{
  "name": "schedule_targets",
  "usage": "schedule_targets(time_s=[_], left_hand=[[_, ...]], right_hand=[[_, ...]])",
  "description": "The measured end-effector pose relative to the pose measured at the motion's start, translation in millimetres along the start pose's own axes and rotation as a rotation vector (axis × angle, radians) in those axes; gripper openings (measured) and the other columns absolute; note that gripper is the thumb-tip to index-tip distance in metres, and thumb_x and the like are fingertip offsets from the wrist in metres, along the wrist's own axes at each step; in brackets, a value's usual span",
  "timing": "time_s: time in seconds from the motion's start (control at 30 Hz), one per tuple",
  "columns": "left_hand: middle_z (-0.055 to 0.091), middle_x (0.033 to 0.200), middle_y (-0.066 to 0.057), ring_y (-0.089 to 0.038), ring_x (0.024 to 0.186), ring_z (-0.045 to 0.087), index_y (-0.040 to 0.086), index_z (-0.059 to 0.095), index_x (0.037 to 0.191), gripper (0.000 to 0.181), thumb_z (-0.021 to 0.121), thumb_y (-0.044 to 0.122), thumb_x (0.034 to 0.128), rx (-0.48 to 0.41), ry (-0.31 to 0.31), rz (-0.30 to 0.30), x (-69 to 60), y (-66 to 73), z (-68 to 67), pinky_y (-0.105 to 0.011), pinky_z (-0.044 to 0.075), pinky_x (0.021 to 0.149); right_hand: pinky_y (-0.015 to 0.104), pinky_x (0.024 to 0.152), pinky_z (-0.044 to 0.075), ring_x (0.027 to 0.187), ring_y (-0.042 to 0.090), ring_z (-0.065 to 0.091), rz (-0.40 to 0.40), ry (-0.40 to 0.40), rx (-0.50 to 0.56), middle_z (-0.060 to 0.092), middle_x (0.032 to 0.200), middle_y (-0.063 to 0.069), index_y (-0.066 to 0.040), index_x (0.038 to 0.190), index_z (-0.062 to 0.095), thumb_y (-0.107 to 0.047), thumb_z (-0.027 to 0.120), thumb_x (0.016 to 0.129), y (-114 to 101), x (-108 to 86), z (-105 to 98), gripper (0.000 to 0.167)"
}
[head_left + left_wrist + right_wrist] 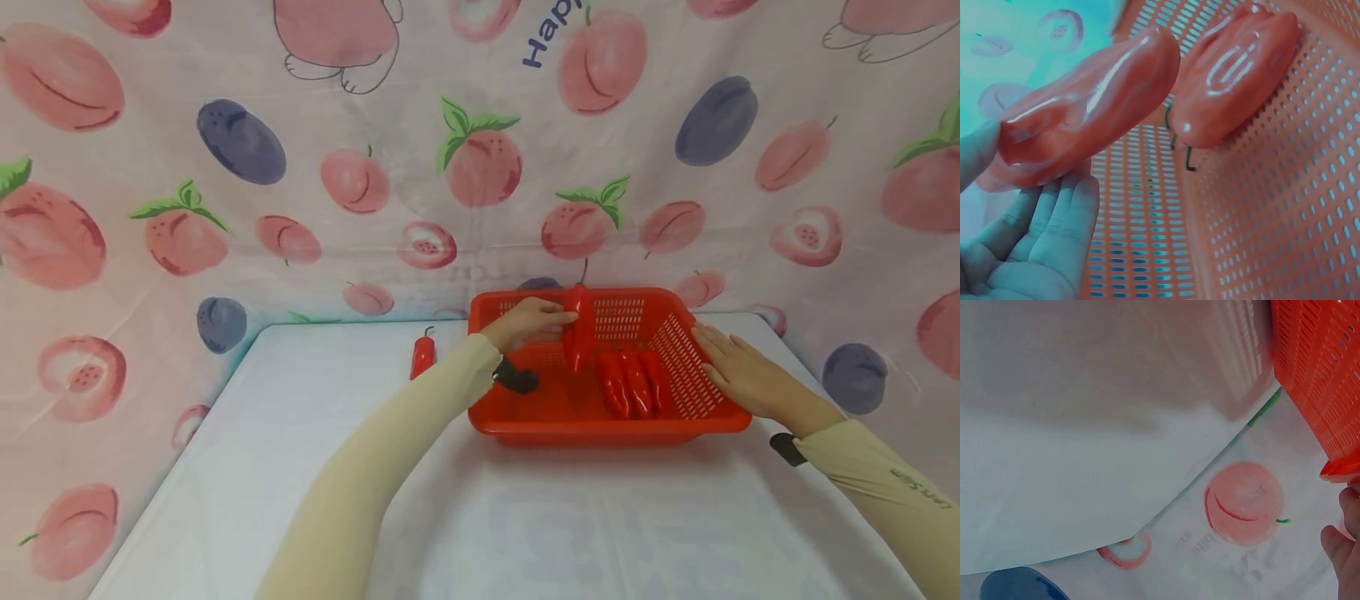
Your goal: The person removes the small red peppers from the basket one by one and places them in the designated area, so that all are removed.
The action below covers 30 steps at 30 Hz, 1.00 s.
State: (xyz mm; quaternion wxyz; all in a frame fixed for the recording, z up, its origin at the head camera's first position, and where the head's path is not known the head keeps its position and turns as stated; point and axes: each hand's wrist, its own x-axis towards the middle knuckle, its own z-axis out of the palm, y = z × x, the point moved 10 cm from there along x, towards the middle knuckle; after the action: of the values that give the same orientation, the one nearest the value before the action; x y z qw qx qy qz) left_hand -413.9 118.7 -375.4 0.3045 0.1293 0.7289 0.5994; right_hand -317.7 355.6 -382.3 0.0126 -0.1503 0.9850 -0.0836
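My left hand (528, 322) pinches a red chili pepper (578, 329) between thumb and fingers, stem up, over the red plastic basket (600, 428). In the left wrist view, the thumb is on one side of the glossy pepper (1094, 103) and the fingers lie beneath it. Three similar red peppers (636, 383) lie side by side in the basket's right half. My right hand (738, 375) rests with straight fingers at the basket's right rim; the right wrist view catches only some fingertips (1349, 515) by the rim.
Another red pepper (423, 356) lies on the white table (300, 433), left of the basket and partly behind my left sleeve (390, 450). A fruit-printed cloth (420, 150) hangs behind the table. The basket has slotted walls and stands near the table's back edge.
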Motion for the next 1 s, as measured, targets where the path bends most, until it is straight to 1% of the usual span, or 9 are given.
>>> schedule_targets(time_s=[0.07,0.17,0.33,0.43,0.53,0.7,0.77,0.9,1.0], left_hand=[[0.043,0.145,-0.014,-0.029,0.129,0.048,-0.001,0.037,0.142,0.061,0.062,0.023,0.0914,0.005,-0.001,0.014,-3.9,4.0,-2.7,-0.039,0.043,0.105],[0.048,0.141,-0.013,-0.028,0.127,0.05,-0.001,0.04,0.14,0.057,0.061,0.024,0.092,0.026,-0.001,0.044,-11.3,10.7,-6.7,-0.038,0.044,0.104],[0.05,0.139,-0.014,-0.031,0.127,0.05,-0.001,0.04,0.139,0.055,0.059,0.022,0.0928,0.013,0.004,0.069,-26.9,19.2,-14.1,-0.04,0.042,0.106],[0.049,0.14,-0.014,-0.03,0.128,0.05,0.0,0.039,0.14,0.057,0.06,0.023,0.0926,0.01,0.02,0.068,-36.6,21.2,-20.7,-0.041,0.04,0.108],[0.05,0.138,-0.013,-0.029,0.126,0.052,0.002,0.039,0.14,0.056,0.06,0.023,0.0924,0.019,0.039,0.071,-45.2,23.0,-27.7,-0.041,0.041,0.107],[0.052,0.135,-0.015,-0.03,0.123,0.053,0.0,0.041,0.139,0.054,0.059,0.021,0.0927,0.024,0.056,0.096,-57.5,25.5,-36.8,-0.041,0.042,0.106],[0.052,0.135,-0.015,-0.03,0.123,0.053,0.0,0.041,0.139,0.055,0.06,0.021,0.0923,0.021,0.066,0.096,-62.3,24.7,-40.8,-0.042,0.042,0.106],[0.051,0.137,-0.015,-0.029,0.125,0.052,0.0,0.04,0.139,0.054,0.059,0.02,0.0929,0.021,0.061,0.113,-72.6,25.4,-45.9,-0.042,0.041,0.106],[0.051,0.138,-0.015,-0.028,0.125,0.052,0.001,0.041,0.139,0.053,0.058,0.021,0.0936,0.047,0.049,0.137,-80.9,27.0,-49.7,-0.043,0.041,0.106]], right_hand=[[0.061,0.115,0.009,0.139,0.045,0.017,-0.001,0.001,-0.004,0.019,0.151,0.028,0.006,0.147,0.013,-0.023,0.047,0.096,0,0.2,0,0.068],[0.06,0.115,0.008,0.139,0.044,0.016,0.001,0.0,-0.006,0.019,0.151,0.028,0.006,0.147,0.012,-0.024,0.046,0.096,1,0.1,0,0.068],[0.059,0.116,0.007,0.139,0.044,0.017,-0.003,-0.003,-0.009,0.019,0.151,0.028,0.006,0.148,0.012,-0.025,0.045,0.097,-1,0.0,0,0.068],[0.059,0.116,0.008,0.139,0.044,0.017,-0.005,-0.009,-0.012,0.019,0.152,0.028,0.006,0.148,0.012,-0.025,0.044,0.097,-1,0.1,0,0.067],[0.059,0.116,0.008,0.139,0.044,0.017,-0.005,-0.011,-0.012,0.018,0.152,0.028,0.005,0.148,0.011,-0.024,0.044,0.097,-1,0.4,0,0.067],[0.058,0.116,0.005,0.139,0.044,0.015,-0.009,-0.003,0.006,0.017,0.152,0.027,0.005,0.148,0.011,-0.024,0.045,0.097,1,-0.2,1,0.068],[0.059,0.116,0.005,0.139,0.044,0.016,-0.016,0.004,0.008,0.018,0.152,0.027,0.005,0.148,0.011,-0.024,0.045,0.097,0,-0.4,0,0.067],[0.058,0.117,0.005,0.139,0.044,0.017,-0.023,0.01,0.005,0.018,0.152,0.028,0.005,0.148,0.012,-0.023,0.044,0.097,0,-0.3,0,0.066],[0.058,0.116,0.005,0.139,0.044,0.016,-0.015,-0.001,0.005,0.018,0.152,0.028,0.006,0.148,0.011,-0.023,0.043,0.098,0,-0.1,0,0.066]])
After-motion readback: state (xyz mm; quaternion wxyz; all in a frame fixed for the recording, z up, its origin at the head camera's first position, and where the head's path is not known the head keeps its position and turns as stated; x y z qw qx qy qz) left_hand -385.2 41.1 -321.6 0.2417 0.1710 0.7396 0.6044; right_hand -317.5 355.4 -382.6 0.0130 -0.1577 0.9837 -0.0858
